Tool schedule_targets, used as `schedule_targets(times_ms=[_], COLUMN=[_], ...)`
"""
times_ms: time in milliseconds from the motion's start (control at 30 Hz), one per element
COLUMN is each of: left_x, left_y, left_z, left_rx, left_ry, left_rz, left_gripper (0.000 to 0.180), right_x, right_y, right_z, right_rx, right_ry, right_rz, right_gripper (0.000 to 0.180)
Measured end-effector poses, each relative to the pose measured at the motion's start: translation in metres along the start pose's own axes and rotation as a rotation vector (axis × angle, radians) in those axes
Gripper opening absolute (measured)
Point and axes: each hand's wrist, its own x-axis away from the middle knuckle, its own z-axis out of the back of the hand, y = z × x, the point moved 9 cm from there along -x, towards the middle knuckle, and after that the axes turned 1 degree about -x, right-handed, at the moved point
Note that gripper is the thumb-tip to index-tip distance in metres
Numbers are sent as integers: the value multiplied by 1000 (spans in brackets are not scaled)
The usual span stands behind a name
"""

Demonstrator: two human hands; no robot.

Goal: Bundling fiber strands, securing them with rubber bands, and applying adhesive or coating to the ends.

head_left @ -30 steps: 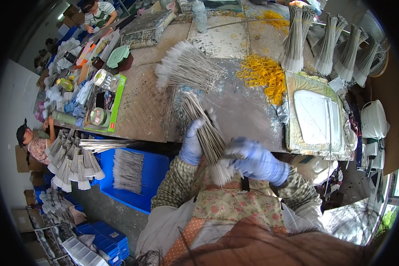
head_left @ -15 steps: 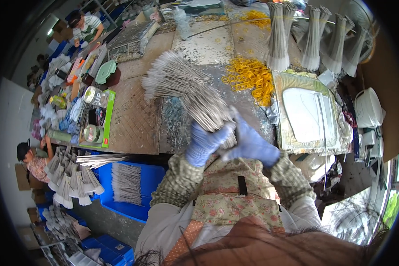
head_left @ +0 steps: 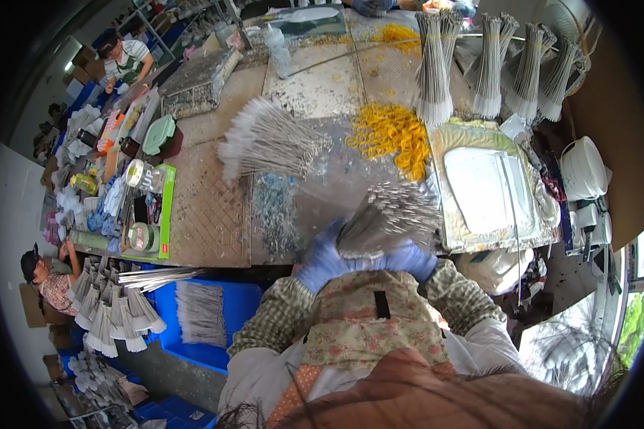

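Observation:
My left hand (head_left: 323, 259) and my right hand (head_left: 410, 259), both in blue gloves, are closed round a bundle of thin grey stems (head_left: 386, 218) at the near edge of the table. The stem ends point up and away from me, and the bundle's lower part is hidden by the gloves. Beyond my left hand, a loose pile of similar stems with whitish tips (head_left: 272, 139) lies fanned out on the table. A heap of yellow rubber bands (head_left: 397, 143) lies past my right hand.
At right is a board with a white sheet (head_left: 486, 189). Tied stem bundles (head_left: 436, 71) stand at the far right. A green-edged box (head_left: 166, 214) of containers sits left, above a blue bin (head_left: 243, 307). Two people are at the left; another's gloved hands show at the far edge.
The stems in my hands have come away from the pile and moved nearer to me. They now stand more upright, ends facing away, while the rest lies on the table.

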Motion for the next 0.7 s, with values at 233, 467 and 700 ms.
schedule_targets(times_ms=[233,467,700], left_x=[64,78,99], left_y=[14,9,-11], left_z=[-38,-50,-59], left_rx=[958,1010,547], left_ry=[27,-115,-118], left_rz=[439,717,459], left_gripper=[80,77,40], right_x=[56,68,109], right_y=[-17,-30,-7], right_z=[-33,-46,-56], right_rx=[-811,-1158,-974], right_ry=[56,105,205], right_rz=[-708,-1191,-1217], right_gripper=[104,89,82])
